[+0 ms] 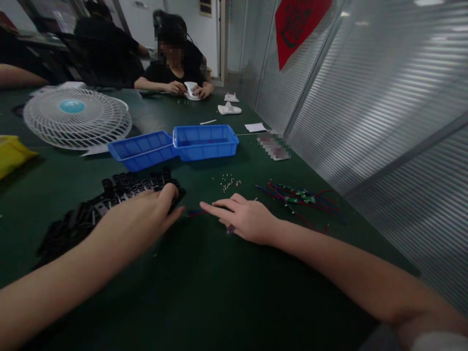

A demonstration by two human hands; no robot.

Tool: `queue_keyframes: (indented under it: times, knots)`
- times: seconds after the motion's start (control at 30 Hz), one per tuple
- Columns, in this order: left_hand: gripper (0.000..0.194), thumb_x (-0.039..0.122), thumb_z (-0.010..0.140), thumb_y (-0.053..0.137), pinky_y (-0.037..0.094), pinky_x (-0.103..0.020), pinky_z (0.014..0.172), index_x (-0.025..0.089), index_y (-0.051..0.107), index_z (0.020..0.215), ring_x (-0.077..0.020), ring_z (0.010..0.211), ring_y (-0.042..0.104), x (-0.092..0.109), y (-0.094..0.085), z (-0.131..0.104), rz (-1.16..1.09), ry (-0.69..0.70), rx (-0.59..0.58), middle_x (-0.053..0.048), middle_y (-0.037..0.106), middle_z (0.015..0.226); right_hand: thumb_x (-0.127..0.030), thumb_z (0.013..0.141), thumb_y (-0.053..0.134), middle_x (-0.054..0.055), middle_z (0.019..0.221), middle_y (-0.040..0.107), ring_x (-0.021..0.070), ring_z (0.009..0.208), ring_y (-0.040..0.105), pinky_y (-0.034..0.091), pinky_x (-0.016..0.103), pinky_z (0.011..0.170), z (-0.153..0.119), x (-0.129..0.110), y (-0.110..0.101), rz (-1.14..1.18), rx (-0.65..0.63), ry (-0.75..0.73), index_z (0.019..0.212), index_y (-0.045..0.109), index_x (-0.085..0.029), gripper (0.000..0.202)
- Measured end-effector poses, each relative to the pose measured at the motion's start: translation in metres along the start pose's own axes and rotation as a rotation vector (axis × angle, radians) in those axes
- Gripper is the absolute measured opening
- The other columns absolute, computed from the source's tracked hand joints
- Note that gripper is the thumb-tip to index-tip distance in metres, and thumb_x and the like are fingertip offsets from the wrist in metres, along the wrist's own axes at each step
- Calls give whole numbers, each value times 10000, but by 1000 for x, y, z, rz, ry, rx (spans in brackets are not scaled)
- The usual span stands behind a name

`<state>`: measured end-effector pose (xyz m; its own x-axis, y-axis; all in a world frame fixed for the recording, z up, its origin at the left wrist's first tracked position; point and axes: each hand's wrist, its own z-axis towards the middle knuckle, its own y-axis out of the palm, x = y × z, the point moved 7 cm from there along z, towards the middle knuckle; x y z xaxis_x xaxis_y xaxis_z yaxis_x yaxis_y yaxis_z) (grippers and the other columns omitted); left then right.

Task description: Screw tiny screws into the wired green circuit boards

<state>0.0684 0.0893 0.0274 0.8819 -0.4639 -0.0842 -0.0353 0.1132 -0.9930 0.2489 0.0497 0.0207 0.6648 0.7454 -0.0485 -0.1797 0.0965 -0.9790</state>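
My left hand is over the right end of a pile of black plastic parts, its thumb and forefinger apart. Whether it touches a part there is hidden. My right hand rests low over the table with its fingers spread. Under and beside its fingertips lie a short red and blue wire piece and a small dark purplish object. Small screws are scattered just beyond my right hand. Green circuit boards with red and blue wires lie to its right.
Two blue bins stand behind the screws. A white fan grille and a yellow container are at the left. Across the green table, a person handles a white part. A glass partition borders the right.
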Motion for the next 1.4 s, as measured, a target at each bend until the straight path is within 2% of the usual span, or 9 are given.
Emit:
queue_keyframes:
  times: [0.07,0.13,0.23,0.33,0.57,0.77,1.0,1.2,1.4]
  knots:
    - [361,366,951,381,460,-323,613,88,477,1160,-284,783,632,12,8,-1,175,25,0,-145,647,883,-376,888,476,67,1299,544,213,1009,482,516,291,615,-4,10,6,84,-4,67,1493,194,-231,682]
    - [384,365,967,347,459,-319,627,77,462,1193,-285,813,635,13,13,-4,272,24,13,-145,651,884,-370,835,528,97,1259,547,227,1016,473,516,317,665,-11,19,5,113,20,139,1463,276,-178,704]
    - [346,348,972,335,458,-332,653,94,517,1122,-283,800,633,8,15,-8,308,36,11,-120,647,813,-288,830,516,106,1117,579,228,988,475,493,332,713,-15,23,4,114,28,185,1266,522,-145,458]
    - [307,303,969,331,457,-341,665,114,558,1052,-271,759,623,9,16,-8,320,68,-12,-101,636,773,-224,857,480,93,1008,592,215,941,482,471,337,748,-13,22,5,108,41,193,1087,604,-144,273]
    - [387,251,956,304,484,-400,753,89,546,1211,-286,843,615,10,26,-9,280,108,-7,-126,665,875,-166,916,440,93,1068,609,194,930,502,461,348,836,-13,20,2,139,137,111,1240,496,-103,334]
    - [384,230,921,361,512,-430,753,91,582,1202,-289,853,622,6,36,-12,171,195,10,-143,673,938,-114,902,470,83,1082,609,187,978,540,454,346,877,-17,22,-3,216,229,98,1140,541,-127,249]
    - [424,263,965,354,544,-433,776,152,480,1355,-273,923,638,42,34,-23,-1,387,91,-144,667,1069,-146,946,429,52,1127,631,148,1027,579,454,304,844,-22,22,-10,432,350,90,1170,529,-183,247]
    - [581,131,923,372,551,-381,721,199,245,1486,-232,821,628,60,42,-33,-42,484,99,-89,661,938,-141,935,453,41,1121,652,151,990,595,428,297,826,-19,19,-4,350,272,100,1157,534,-165,237]
    - [587,37,892,366,524,-361,763,169,293,1459,-208,828,610,67,32,-37,-3,562,170,-61,643,911,-150,943,435,36,1131,654,148,1004,599,415,289,838,-17,17,0,328,213,87,1156,533,-163,235]
